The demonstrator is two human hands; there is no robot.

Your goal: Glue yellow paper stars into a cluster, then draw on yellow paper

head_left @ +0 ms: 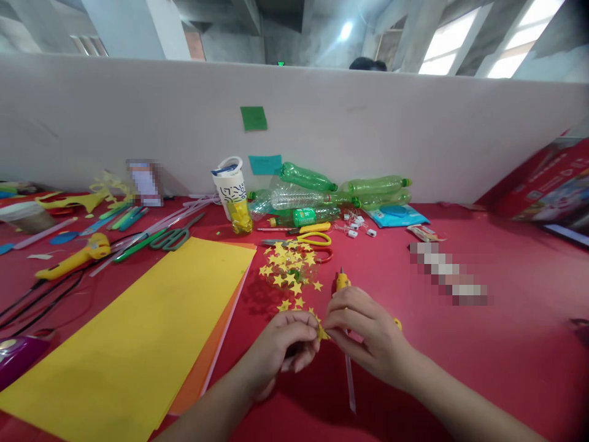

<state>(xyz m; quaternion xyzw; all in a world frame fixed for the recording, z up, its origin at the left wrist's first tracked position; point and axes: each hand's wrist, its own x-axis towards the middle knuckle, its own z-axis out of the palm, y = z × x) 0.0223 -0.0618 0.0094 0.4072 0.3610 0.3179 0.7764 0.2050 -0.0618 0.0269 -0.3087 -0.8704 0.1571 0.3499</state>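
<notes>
My left hand [292, 344] is curled closed on a small yellow paper star [323, 333] at its fingertips. My right hand [368, 325] pinches the same star from the other side. Under my right hand lies a yellow glue gun [343, 282], mostly hidden, with a clear glue stick [350, 380] showing below the fingers. Just beyond my hands is a pile of loose yellow stars [288, 261], around and over a green-tinted clear plastic piece. Scissors with yellow handles [317, 238] and scissors with red handles [326, 255] lie behind the pile.
Yellow paper sheets [138, 331] cover the left front of the red table [460, 362]. Another glue gun [76, 256] with cords lies farther left. Along the white partition [184, 110] are a paper cup [229, 190], green bottles [306, 177] and a blue packet [398, 215].
</notes>
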